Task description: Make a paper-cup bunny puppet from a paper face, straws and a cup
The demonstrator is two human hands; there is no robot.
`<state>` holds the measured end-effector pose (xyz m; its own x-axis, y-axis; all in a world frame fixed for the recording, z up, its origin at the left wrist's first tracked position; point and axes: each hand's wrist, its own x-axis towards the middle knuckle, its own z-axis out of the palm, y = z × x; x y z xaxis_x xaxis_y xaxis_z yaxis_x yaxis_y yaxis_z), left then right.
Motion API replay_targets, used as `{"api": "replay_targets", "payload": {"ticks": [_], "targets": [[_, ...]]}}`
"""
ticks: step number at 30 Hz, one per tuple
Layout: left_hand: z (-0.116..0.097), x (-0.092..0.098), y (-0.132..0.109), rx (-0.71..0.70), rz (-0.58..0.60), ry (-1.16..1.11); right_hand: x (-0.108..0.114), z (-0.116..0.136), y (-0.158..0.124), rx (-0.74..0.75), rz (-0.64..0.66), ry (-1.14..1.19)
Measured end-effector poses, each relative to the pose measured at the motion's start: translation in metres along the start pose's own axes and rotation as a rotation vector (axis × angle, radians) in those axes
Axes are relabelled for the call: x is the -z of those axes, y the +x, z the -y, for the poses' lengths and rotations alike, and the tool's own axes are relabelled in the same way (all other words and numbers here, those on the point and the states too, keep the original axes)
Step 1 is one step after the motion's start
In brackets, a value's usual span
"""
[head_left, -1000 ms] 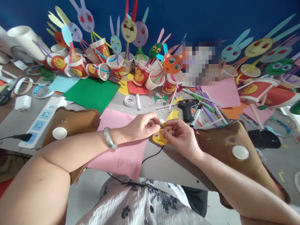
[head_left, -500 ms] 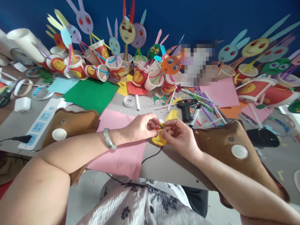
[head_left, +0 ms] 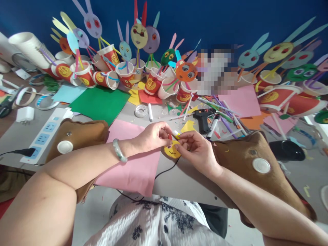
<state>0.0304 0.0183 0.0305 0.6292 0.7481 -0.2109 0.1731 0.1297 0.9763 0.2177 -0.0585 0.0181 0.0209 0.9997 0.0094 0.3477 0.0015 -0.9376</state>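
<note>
My left hand (head_left: 153,136) and my right hand (head_left: 197,148) meet at the table's middle, both pinched on a small white and yellow piece (head_left: 176,134) between the fingertips. Just below them lies a yellow paper circle with a drawn face (head_left: 172,150), partly under my right fingers. A pink paper sheet (head_left: 133,164) lies under my left wrist, which wears a pale bangle (head_left: 119,150). What exactly the small piece is cannot be made out.
A black glue gun (head_left: 203,118) and loose straws (head_left: 225,112) lie just beyond my hands. Paper cups with rabbit faces (head_left: 128,73) crowd the back. A green sheet (head_left: 101,100), tape roll (head_left: 140,110), power strip (head_left: 43,131) and two brown pads (head_left: 77,131) flank me.
My hands have stayed together on the small piece with only slight finger shifts. The yellow face circle shows a little more below my fingers.
</note>
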Motion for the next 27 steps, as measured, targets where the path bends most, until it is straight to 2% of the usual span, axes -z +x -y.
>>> {"api": "replay_targets", "payload": {"ticks": [9, 19, 27], "targets": [[-0.0018, 0.0029, 0.0037, 0.067, -0.019, -0.068, 0.0012, -0.0019, 0.0003, -0.032, 0.025, 0.051], [0.0006, 0.0028, 0.0044, 0.062, -0.002, -0.081, 0.0005, -0.0010, 0.0002, -0.061, 0.028, 0.092], [-0.0064, 0.0031, 0.0035, 0.071, -0.044, -0.050, 0.0037, 0.0000, 0.0029, -0.114, 0.026, 0.154]]}}
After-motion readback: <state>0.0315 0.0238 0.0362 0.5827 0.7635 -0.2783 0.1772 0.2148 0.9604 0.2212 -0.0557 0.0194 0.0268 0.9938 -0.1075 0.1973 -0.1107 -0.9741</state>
